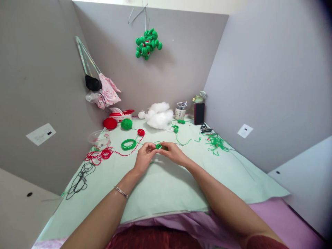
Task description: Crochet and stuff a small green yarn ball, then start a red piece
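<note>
Both hands meet over the middle of the cloth-covered table. My left hand [146, 156] pinches the left side of a small green knitted piece [158, 147]. On its right side, my right hand [172, 152] grips the same piece with thumb and fingers. A green strand runs from near the hands toward a coil of green yarn [128, 144] at the left. A short green bit lies on the cloth just below my left fingertips. Fine details of the piece are hidden by the fingers.
White stuffing [159, 116] lies at the back, beside a pen-filled tin [181, 111] and a dark phone [199, 113]. Green and red yarn balls [110, 123], a clear bowl [100, 140] and black cord [81, 180] are left. Green scraps [216, 142] and scissors [205, 129] lie right.
</note>
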